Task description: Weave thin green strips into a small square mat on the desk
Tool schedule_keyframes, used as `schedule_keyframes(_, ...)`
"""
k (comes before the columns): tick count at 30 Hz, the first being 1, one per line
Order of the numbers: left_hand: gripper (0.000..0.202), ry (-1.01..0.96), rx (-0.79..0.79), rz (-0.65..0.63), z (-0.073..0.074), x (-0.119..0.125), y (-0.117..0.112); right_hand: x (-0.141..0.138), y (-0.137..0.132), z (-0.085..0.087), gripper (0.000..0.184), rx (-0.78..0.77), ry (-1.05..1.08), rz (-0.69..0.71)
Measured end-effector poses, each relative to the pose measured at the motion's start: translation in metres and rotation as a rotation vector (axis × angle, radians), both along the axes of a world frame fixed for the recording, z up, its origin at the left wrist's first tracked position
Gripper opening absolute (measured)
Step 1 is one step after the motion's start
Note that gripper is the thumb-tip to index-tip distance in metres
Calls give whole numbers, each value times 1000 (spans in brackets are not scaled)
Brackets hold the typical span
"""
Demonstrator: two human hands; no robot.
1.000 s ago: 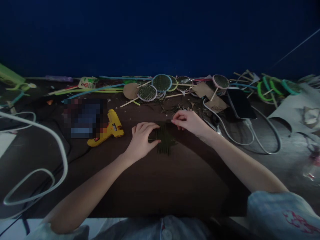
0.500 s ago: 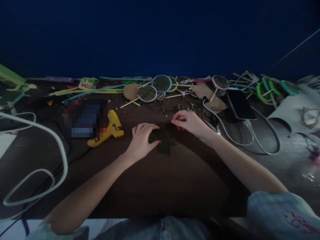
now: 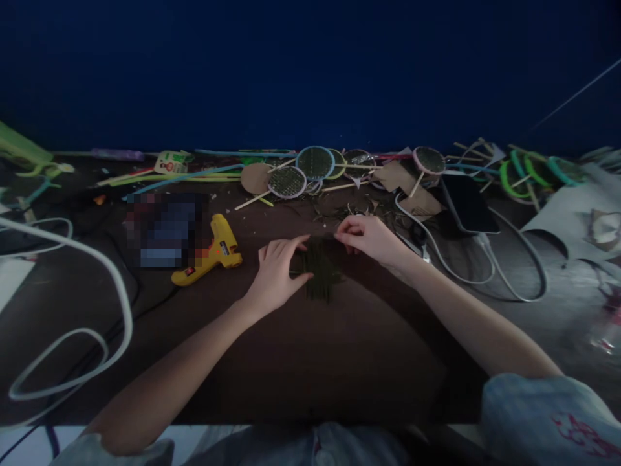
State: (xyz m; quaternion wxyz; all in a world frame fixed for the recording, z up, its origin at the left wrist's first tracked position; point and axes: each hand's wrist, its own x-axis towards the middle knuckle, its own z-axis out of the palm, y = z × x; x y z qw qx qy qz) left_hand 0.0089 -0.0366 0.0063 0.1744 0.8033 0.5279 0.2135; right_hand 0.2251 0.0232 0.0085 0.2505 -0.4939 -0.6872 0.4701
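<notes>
Flanking green strips [image 3: 320, 277], front table edge [image 3: 262, 418] well apart: left hand [image 3: 275, 272] spread; right hand [image 3: 361, 234] pinched, contents unclear.

Dark object [image 3: 167, 226]: pixelated
Clear plastic [image 3: 607, 333]: blurred, cut off
Right hand [image 3: 359, 234]: anything pinched too small to tell

Button [image 3: 325, 457]: round, grey, partly cut off by the lower edge
Shirt front [image 3: 272, 448]: blue-grey cloth, softly creased, spreading either side of the button
Red fleck [image 3: 317, 445]: tiny, just left of and above the button
Right sleeve [image 3: 528, 404]: pale blue-grey, faintly checked, thick rounded edge, well right of the button
Red marking [image 3: 585, 433]: looping, branching lines on that sleeve
Left sleeve [image 3: 119, 453]: similar pale blue-grey, partly visible, well left of the button
Left hand [image 3: 276, 275], right hand [image 3: 363, 238]: bare
</notes>
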Motion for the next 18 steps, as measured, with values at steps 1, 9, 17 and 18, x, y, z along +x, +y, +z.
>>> schedule_keyframes(1, 59, -4, -4, 1, 0, 0, 0, 0, 0, 0, 21, -4, 1, 0)
schedule_keyframes(9, 54, 10, -14, -4, 0, -1, 0, 0, 1, -3, 23, -13, -12, -3)
schedule_keyframes(17, 55, 8, 10, -8, 0, -1, -1, -3, 0, -2, 19, -23, 6, -9)
schedule_keyframes(18, 55, 9, 14, -10, 0, -1, -1, -3, 0, -2, 19, -22, 7, -11)
